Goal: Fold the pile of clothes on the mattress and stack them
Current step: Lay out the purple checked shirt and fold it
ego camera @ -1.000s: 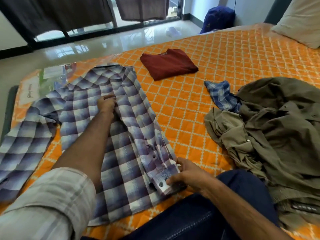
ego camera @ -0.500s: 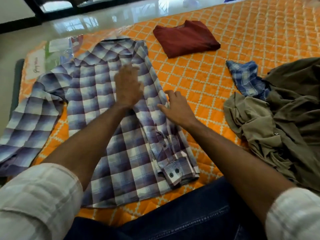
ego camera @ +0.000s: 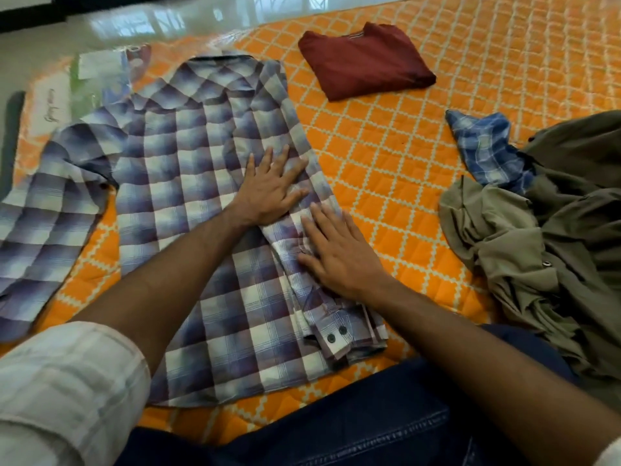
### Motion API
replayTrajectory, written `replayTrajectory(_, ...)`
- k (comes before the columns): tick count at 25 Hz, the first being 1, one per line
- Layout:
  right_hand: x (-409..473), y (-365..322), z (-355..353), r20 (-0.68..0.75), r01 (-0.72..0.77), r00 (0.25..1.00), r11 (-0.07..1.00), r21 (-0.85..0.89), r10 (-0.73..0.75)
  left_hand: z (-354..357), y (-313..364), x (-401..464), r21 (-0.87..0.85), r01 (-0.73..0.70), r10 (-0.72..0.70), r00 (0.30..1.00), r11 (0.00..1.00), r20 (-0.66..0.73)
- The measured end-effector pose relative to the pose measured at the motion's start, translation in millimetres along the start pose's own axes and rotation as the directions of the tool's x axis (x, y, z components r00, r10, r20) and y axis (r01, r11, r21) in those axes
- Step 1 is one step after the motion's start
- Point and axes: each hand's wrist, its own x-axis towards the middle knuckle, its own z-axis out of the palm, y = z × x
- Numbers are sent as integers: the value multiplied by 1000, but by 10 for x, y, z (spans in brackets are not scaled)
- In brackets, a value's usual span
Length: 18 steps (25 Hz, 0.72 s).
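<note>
Orange quilted mattress [ego camera: 386, 169] is lying on a glossy pale floor [ego camera: 141, 25]. Plaid shirt [ego camera: 188, 210] is lying flat on it, right sleeve folded in. Left hand [ego camera: 268, 190] and right hand [ego camera: 339, 253] are pressing it, fingers flat (nothing gripped). Beyond the shirt: folded maroon top [ego camera: 364, 60]; right of it, olive pile [ego camera: 554, 230].

Glossy floor beyond an orange quilted mattress

The pale tiled floor [ego camera: 174, 25] shines with reflected daylight, seemingly from a window or door out of view; a dark frame strip [ego camera: 30, 18] runs along the top left, and the mattress [ego camera: 420, 183] carries a white diamond pattern
</note>
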Motion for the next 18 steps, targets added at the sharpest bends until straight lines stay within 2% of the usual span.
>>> replayTrajectory(3,-188,1,86,138,58,989,995,-86,-45,-46,-37,1,-31,97,-96,995,995,23)
replayTrajectory(6,-200,66,22,161,199,970,977,-79,-185,-121,-197,39,-34,216,-216,976,976,11)
replayTrajectory(8,63,169,-110,78,185,980,983,-7,-184,-190,-350,95,-43,280,-280,960,959,9)
replayTrajectory(12,1264,417,-306,-65,32,998,986,163,-21,-243,-673,198,-45,375,-375,927,926,20)
replayTrajectory(13,1608,457,-344,-91,29,996,985,170,-14,-243,-729,208,-44,364,-364,931,930,10)
replayTrajectory(15,2240,503,-399,-84,25,996,997,79,-18,-236,-807,235,-34,299,-300,954,954,-30)
replayTrajectory(18,2925,509,-367,-33,85,995,987,-134,-90,-249,-999,336,71,110,-104,991,991,-90)
